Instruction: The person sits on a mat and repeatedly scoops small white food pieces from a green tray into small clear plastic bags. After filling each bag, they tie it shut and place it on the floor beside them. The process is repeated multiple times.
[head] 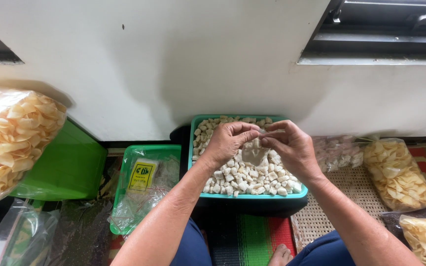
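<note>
My left hand (228, 142) and my right hand (292, 148) meet over a teal tray (252, 195) filled with several small pale cracker pieces (242, 178). Between the fingertips of both hands hangs a small clear plastic bag (254, 151), pinched at its top edge. The bag droops just above the pieces. My forearms reach in from the bottom of the view.
A green tray (124, 197) with clear bags and a yellow label lies left of the teal one. Large bags of yellow chips sit at the far left (11, 138) and right (398, 175). A bag of pinkish pieces (338, 152) rests by the white wall. A woven mat (321, 221) lies below.
</note>
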